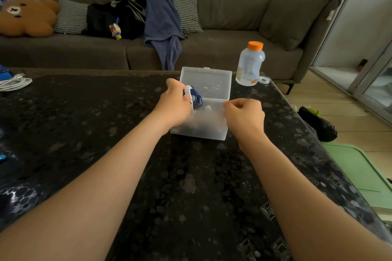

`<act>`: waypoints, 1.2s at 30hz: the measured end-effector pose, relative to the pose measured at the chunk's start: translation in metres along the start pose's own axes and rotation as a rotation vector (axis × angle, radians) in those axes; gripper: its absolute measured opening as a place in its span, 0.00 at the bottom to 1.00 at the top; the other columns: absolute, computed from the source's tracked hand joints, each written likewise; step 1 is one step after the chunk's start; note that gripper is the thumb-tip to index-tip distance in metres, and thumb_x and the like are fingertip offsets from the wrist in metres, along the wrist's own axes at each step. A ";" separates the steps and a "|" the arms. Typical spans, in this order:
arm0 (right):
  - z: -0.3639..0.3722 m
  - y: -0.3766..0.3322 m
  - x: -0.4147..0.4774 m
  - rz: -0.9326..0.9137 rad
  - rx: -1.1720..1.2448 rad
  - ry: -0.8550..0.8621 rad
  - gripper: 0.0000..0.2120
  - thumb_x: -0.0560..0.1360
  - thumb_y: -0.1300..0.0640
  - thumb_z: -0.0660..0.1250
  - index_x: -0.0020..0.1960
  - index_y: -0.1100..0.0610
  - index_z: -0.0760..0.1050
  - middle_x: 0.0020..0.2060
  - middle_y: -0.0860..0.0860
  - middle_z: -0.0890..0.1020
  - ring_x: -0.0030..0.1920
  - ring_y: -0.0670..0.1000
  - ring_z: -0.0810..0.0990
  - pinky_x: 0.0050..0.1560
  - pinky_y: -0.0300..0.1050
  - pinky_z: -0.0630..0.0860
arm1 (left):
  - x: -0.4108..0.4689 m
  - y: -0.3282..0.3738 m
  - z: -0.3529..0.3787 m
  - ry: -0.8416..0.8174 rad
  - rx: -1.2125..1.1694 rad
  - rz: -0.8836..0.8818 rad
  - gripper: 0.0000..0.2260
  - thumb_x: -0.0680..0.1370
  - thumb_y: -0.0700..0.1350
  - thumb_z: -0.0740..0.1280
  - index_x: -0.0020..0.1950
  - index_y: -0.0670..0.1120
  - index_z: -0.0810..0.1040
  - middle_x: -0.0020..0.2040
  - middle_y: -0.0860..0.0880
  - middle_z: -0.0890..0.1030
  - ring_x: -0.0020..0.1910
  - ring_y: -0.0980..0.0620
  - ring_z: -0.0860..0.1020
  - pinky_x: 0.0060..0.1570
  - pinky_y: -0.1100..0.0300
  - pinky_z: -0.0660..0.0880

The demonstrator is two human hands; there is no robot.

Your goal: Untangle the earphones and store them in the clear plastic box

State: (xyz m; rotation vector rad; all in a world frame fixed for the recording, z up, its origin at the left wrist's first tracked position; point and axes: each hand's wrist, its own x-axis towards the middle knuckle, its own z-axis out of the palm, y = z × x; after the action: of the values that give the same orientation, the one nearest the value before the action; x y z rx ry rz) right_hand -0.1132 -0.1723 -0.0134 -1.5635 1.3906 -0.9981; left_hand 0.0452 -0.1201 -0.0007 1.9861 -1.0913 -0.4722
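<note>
A clear plastic box (203,131) stands open in the middle of the dark table, its lid (207,82) tipped up at the back. My left hand (174,106) grips a bundle of blue and white earphones (196,97) over the box's left rim, and part of the bundle hangs inside the box. My right hand (244,116) is at the box's right rim with its fingers curled and its thumb against the edge. The box's walls blur what lies at the bottom.
A bottle with an orange cap (250,63) and a small tape roll (264,80) stand right of the lid, near the table's far edge. A coiled white cable (14,83) lies far left. A black bag (318,125) and a green mat (360,174) are on the floor to the right.
</note>
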 end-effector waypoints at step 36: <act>0.027 -0.015 0.036 -0.249 0.239 0.097 0.15 0.76 0.37 0.67 0.45 0.48 0.79 0.45 0.45 0.80 0.46 0.44 0.78 0.54 0.51 0.79 | -0.010 -0.050 0.029 0.226 0.225 0.460 0.35 0.85 0.50 0.65 0.85 0.46 0.48 0.80 0.42 0.52 0.79 0.43 0.60 0.76 0.49 0.67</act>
State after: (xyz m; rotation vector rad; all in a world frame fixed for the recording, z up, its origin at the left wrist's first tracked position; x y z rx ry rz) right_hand -0.0799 -0.2050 -0.0076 -1.5482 1.1094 -1.3534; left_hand 0.0473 -0.1099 -0.0580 1.8371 -1.4470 0.1195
